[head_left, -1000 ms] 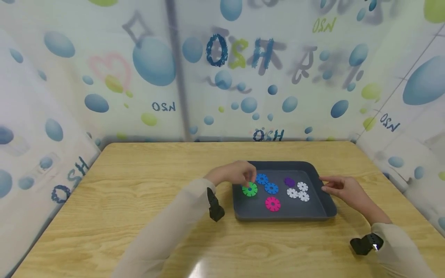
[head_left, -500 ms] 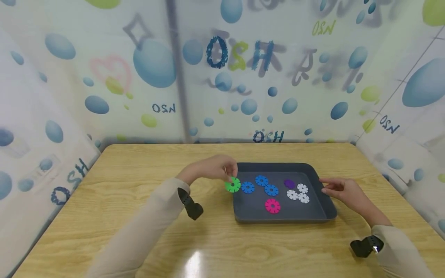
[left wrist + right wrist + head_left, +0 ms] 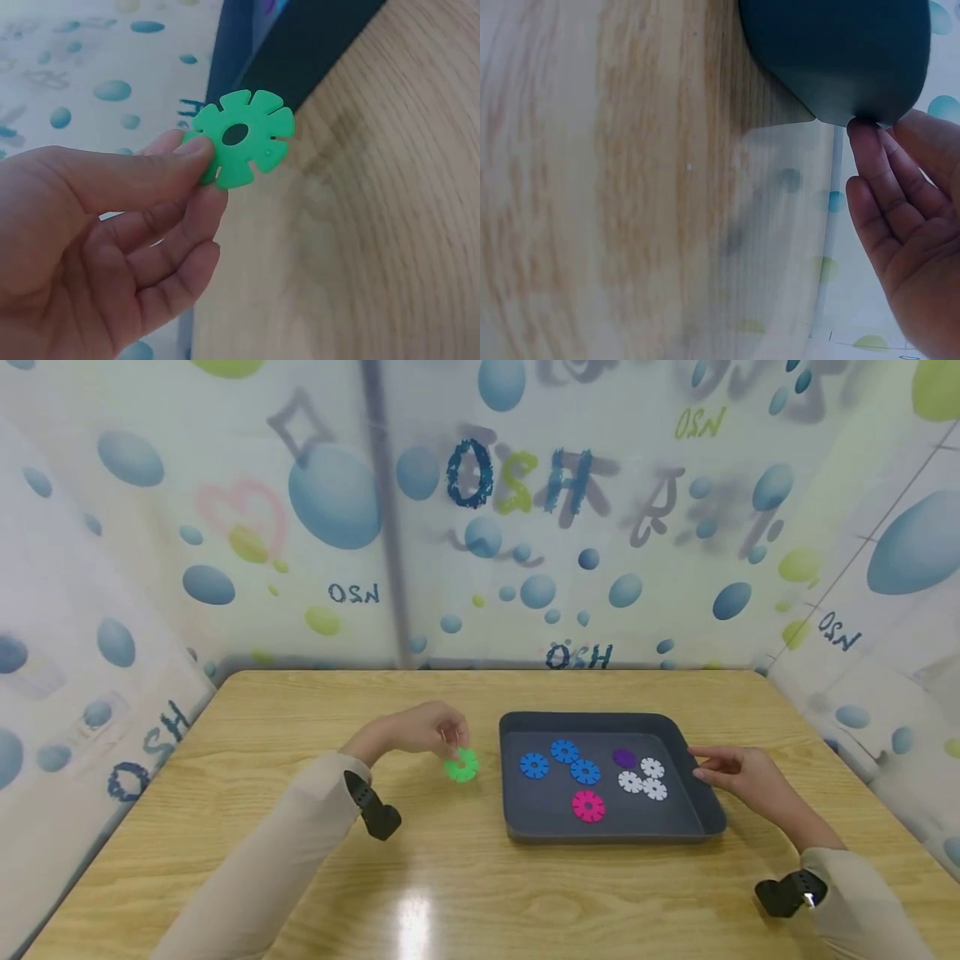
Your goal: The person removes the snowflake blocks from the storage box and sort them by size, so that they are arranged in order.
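My left hand (image 3: 423,729) pinches a green notched disc (image 3: 462,766) between thumb and fingers, above the table to the left of the tray. Close up in the left wrist view, the green disc (image 3: 251,139) has a round centre hole and slots around its rim. At the right end of the dark grey tray (image 3: 615,827), my right hand (image 3: 738,770) holds the edge with thumb and fingertips. Inside the tray lie three blue discs (image 3: 534,766), a pink disc (image 3: 588,807), a purple disc (image 3: 624,758) and three white discs (image 3: 655,789).
The tray stands right of centre on a light wooden table (image 3: 330,877). Printed curtains (image 3: 465,568) with blue and green spots hang behind and at both sides. Each wrist wears a black strapped device.
The left hand has lifted the green disc out of the tray and carried it left over the rim, uncovering a blue disc. The right hand has stayed at the tray's edge.
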The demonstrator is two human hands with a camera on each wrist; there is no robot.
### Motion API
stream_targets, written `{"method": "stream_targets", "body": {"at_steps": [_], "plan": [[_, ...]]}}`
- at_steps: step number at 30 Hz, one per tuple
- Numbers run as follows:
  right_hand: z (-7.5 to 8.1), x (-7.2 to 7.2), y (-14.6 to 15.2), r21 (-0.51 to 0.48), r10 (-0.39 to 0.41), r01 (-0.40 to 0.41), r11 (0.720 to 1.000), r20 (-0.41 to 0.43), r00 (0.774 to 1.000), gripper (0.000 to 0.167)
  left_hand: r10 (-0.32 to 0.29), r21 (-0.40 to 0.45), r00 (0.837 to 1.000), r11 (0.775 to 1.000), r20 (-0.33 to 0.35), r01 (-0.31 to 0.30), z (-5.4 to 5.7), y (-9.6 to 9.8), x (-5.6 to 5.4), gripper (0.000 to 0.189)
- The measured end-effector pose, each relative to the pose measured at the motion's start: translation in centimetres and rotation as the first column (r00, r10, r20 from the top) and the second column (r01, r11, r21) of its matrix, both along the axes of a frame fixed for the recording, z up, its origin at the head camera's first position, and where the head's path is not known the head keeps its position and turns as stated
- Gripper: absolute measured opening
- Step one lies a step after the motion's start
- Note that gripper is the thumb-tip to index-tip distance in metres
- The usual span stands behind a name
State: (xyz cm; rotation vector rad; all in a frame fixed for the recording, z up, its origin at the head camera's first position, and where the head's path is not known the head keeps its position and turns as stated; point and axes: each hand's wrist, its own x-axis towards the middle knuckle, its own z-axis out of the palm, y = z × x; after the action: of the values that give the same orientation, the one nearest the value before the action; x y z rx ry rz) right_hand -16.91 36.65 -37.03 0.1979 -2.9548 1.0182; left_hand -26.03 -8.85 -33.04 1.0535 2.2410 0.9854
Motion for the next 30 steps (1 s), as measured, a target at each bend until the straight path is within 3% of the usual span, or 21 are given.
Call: {"method": "stream_targets", "body": {"at_steps": [5,14,23,30], "plan": [[0.0,0.0,0.0,0.004,-0.001,0.001,1.0,-0.01,1.0,0.042,-0.01,0.017,1.0,1.0,-0.004,0.011,-1.4,-0.7,-0.5,0.011],[0.0,0.0,0.0,-0.002,-0.006,0.006,1.0,0.005,1.0,0.044,0.075,-0.02,0.996,0.997,0.038,-0.075,-3.2,-1.1,-1.2,0.01],[0.0,0.0,0.2,-0.026,0.0,0.0,1.0,0.0,1.0,0.043,0.162,-0.096,0.987,0.982,0.011,-0.16,-3.6,-0.3,-1.3,0.01],[-0.2,0.1,0.3,-0.032,0.006,-0.006,0.999,-0.013,1.0,0.043,0.18,-0.171,0.983,0.968,-0.042,-0.185,-3.8,0.5,-1.4,0.008]]}}
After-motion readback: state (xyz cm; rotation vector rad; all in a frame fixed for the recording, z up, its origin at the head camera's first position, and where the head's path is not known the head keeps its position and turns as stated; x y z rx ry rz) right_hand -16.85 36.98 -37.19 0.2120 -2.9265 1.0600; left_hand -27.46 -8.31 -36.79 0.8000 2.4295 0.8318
